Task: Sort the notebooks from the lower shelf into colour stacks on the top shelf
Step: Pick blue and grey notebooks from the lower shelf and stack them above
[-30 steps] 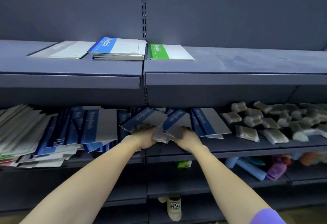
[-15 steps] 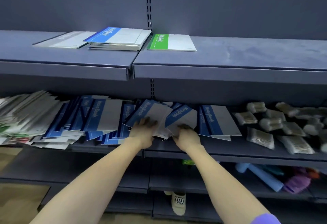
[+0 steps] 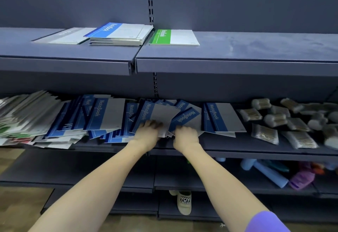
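Blue-and-grey notebooks lie fanned across the lower shelf (image 3: 256,152). My left hand (image 3: 148,133) curls its fingers over the bottom edge of one tilted blue notebook (image 3: 159,113). Just right of it, my right hand (image 3: 185,136) grips the lower edge of a neighbouring blue notebook (image 3: 186,118), its fingertips hidden under the covers. On the top shelf (image 3: 228,65) sit a grey stack (image 3: 70,35), a blue stack (image 3: 118,34) and a single green notebook (image 3: 173,37).
A mixed pile of notebooks (image 3: 22,114) with green and red edges fills the lower shelf's left end. Packs of cotton swabs (image 3: 265,132) crowd its right end. Below are blue rolls (image 3: 270,175), a purple item (image 3: 301,178) and my shoe (image 3: 184,202).
Both hands stay on the blue notebooks in the middle of the lower shelf, now slightly further apart. The two notebooks under them have fanned out.
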`<state>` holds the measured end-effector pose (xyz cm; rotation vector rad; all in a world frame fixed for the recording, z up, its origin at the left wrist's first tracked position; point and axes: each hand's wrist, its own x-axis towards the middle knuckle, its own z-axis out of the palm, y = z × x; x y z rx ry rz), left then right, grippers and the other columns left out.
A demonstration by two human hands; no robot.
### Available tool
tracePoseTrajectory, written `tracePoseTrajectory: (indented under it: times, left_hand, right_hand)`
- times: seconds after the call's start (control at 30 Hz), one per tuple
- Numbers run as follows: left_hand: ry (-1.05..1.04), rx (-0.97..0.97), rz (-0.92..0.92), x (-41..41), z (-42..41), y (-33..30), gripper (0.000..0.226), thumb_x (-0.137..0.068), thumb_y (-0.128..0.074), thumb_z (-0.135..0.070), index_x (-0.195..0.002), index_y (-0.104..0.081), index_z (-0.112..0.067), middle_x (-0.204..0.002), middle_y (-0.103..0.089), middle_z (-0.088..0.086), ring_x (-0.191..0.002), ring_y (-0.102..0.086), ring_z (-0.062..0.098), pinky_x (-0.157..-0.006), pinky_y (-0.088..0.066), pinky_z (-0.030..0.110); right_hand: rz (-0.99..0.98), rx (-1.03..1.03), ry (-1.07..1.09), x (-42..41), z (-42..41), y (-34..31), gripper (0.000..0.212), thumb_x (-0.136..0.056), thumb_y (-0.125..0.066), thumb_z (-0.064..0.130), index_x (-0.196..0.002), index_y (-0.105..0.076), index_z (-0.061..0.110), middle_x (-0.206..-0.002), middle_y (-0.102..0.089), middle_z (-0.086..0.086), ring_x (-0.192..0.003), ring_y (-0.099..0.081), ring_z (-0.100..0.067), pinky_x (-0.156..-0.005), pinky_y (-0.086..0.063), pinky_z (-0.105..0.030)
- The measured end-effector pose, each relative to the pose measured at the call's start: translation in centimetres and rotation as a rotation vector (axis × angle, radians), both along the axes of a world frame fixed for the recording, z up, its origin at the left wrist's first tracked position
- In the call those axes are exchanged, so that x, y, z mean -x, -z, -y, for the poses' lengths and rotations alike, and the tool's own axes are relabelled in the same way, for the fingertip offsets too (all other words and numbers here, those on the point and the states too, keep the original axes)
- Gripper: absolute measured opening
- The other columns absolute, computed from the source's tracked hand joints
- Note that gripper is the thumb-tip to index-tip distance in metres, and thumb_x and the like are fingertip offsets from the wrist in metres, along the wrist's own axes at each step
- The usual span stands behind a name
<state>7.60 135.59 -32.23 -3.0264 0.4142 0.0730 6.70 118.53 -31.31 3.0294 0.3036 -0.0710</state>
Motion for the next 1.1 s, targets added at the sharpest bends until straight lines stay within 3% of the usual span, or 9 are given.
tracePoseTrajectory:
  times: [0.1,0.23,0.4,0.5,0.6,0.7,0.83,1.1]
  left_hand:
    - [0.013,0.010,-0.025,0.2,-0.5,-0.6,0.063,-0.100,-0.049,-0.042,-0.156,-0.024,-0.029,-0.158,-0.030,0.002,-0.142,-0.025,0.031,-0.114,-0.023,0.042]
    - [0.007,0.058,-0.094,1.7,-1.4,-0.6,0.063,-0.100,-0.047,-0.046,-0.156,-0.020,-0.036,-0.158,-0.026,0.001,-0.147,-0.014,0.040,-0.117,-0.008,0.066]
    - [0.118,-0.005,-0.119,2.7,-3.4,-0.8,0.061,-0.101,-0.043,-0.043,-0.157,-0.017,-0.036,-0.159,-0.024,0.000,-0.145,-0.019,0.042,-0.114,-0.019,0.067]
    - [0.140,-0.038,-0.133,3.8,-3.8,-1.1,0.061,-0.102,-0.043,-0.035,-0.156,-0.017,-0.034,-0.158,-0.026,0.001,-0.144,-0.022,0.043,-0.112,-0.024,0.065]
    - [0.175,-0.085,-0.085,5.2,-4.6,-0.9,0.072,-0.094,-0.046,-0.006,-0.156,-0.017,-0.031,-0.156,-0.025,0.003,-0.143,-0.020,0.045,-0.108,-0.026,0.069]
    - [0.185,-0.090,-0.046,6.4,-5.6,-1.3,0.085,-0.086,-0.049,0.009,-0.156,-0.017,-0.026,-0.156,-0.023,0.005,-0.139,-0.025,0.044,-0.107,-0.029,0.069]
    - [0.221,-0.075,-0.004,7.3,-6.9,-2.5,0.085,-0.080,-0.050,0.015,-0.151,-0.023,-0.024,-0.149,-0.031,0.012,-0.130,-0.035,0.040,-0.103,-0.034,0.064]
    - [0.283,-0.003,0.054,8.9,-8.5,-6.1,0.069,-0.086,-0.042,0.010,-0.141,-0.036,-0.031,-0.130,-0.053,0.009,-0.117,-0.049,0.034,-0.101,-0.035,0.053]
  right_hand:
    - [-0.029,0.080,-0.003,0.5,-0.8,0.2,0.024,-0.092,-0.056,0.009,-0.114,-0.066,0.014,-0.114,-0.068,-0.007,-0.103,-0.065,-0.029,-0.080,-0.054,-0.034]
    - [-0.087,0.040,0.051,1.1,-0.7,0.5,0.032,-0.091,-0.052,-0.003,-0.118,-0.065,0.009,-0.119,-0.065,-0.012,-0.110,-0.062,-0.031,-0.085,-0.051,-0.037]
    - [-0.076,-0.037,0.113,3.0,-0.4,1.7,0.055,-0.085,-0.057,-0.004,-0.137,-0.046,0.007,-0.131,-0.052,-0.017,-0.124,-0.047,-0.037,-0.106,-0.039,-0.053]
    - [-0.027,0.012,0.122,5.2,-1.3,2.0,0.057,-0.084,-0.063,0.004,-0.137,-0.041,0.007,-0.127,-0.054,-0.017,-0.116,-0.052,-0.035,-0.101,-0.042,-0.045]
    - [-0.010,0.046,0.160,7.6,-2.7,2.2,0.068,-0.086,-0.063,0.006,-0.145,-0.030,0.009,-0.133,-0.043,-0.021,-0.118,-0.046,-0.040,-0.100,-0.044,-0.047]
    - [-0.006,0.077,0.211,9.4,-3.8,2.1,0.072,-0.088,-0.061,0.007,-0.150,-0.025,0.013,-0.136,-0.038,-0.018,-0.117,-0.043,-0.037,-0.092,-0.049,-0.044]
    - [0.006,-0.033,0.317,11.1,-4.4,0.5,0.060,-0.092,-0.051,0.004,-0.146,-0.033,0.020,-0.127,-0.042,-0.013,-0.108,-0.047,-0.035,-0.081,-0.049,-0.042]
    - [0.084,-0.396,0.406,13.1,-4.5,-4.8,0.036,-0.098,-0.037,0.015,-0.129,-0.054,0.019,-0.120,-0.044,-0.015,-0.108,-0.048,-0.039,-0.083,-0.045,-0.042]
